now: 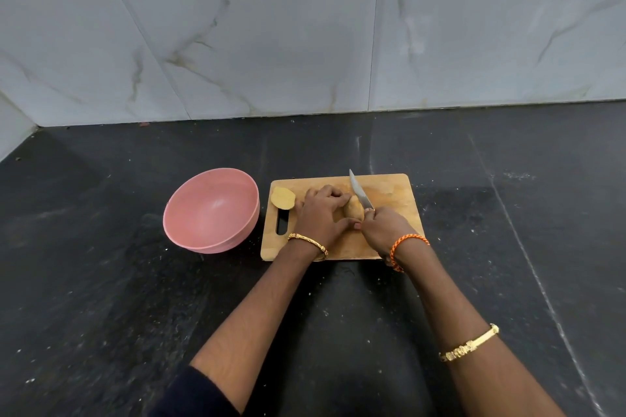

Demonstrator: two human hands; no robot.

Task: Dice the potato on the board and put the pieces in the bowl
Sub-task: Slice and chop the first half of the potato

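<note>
Wooden board [386, 193] on dark surface [135, 298]; left hand [321, 213] curls over potato piece [354, 207] at board centre, fingers and thumb gripping it; right hand [382, 230] grips knife [360, 195] handle, blade angled against piece's right side, tip toward board's far edge; second potato half [283, 198] cut-face up at board's left end; pink bowl [211, 210] just left of board.
</note>
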